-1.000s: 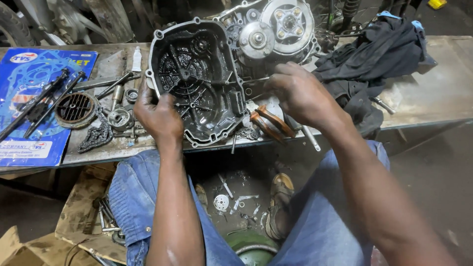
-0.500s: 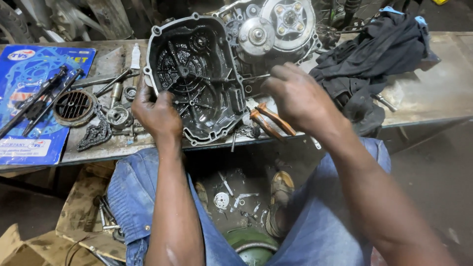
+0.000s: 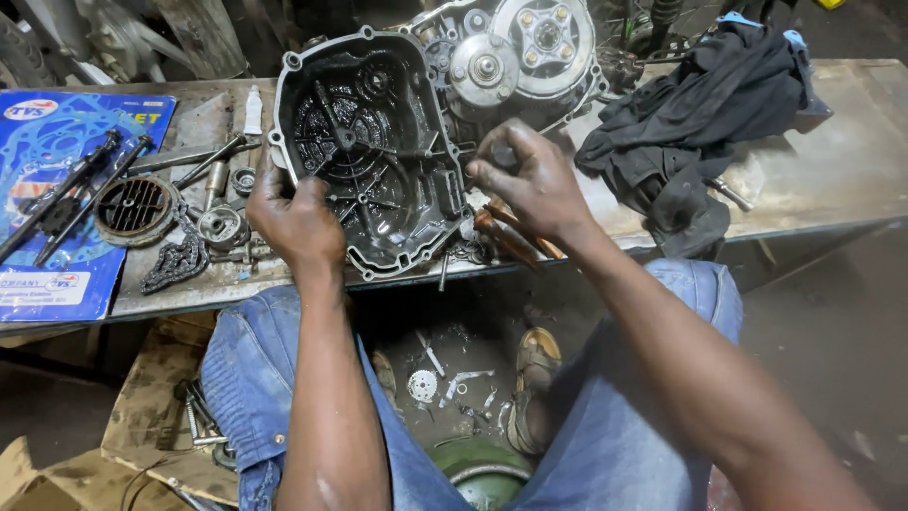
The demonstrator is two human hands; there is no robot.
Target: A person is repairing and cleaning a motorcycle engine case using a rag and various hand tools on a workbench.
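One engine cover (image 3: 364, 156), cast metal with an oily black ribbed interior and bolt lugs round its rim, lies open side up at the front of the counter (image 3: 851, 161), a worn grey slab with scuffed paint. The left hand (image 3: 295, 220) clasps the cover's left rim, fingers curled over the edge in a firm grip. The right hand (image 3: 530, 185) is at the cover's right edge, its grip pinched narrow on a small dark part (too small and greasy to identify). Just under that hand lie pliers (image 3: 515, 237) with two orange-brown handles. Behind the cover stands one engine block (image 3: 515, 61), bare metal, showing two round machined discs. One crumpled black cloth (image 3: 700, 114) lies to the right, touching the block. To the left: one round slotted strainer (image 3: 135, 208), one short chain (image 3: 175, 260) in a loose heap, two long dark rods (image 3: 71, 194) lying across one blue printed gasket packet (image 3: 38, 170), and one small white tube (image 3: 253, 109). Loose metal bits are scattered on the floor (image 3: 832, 341) between the person's denim-clad knees.
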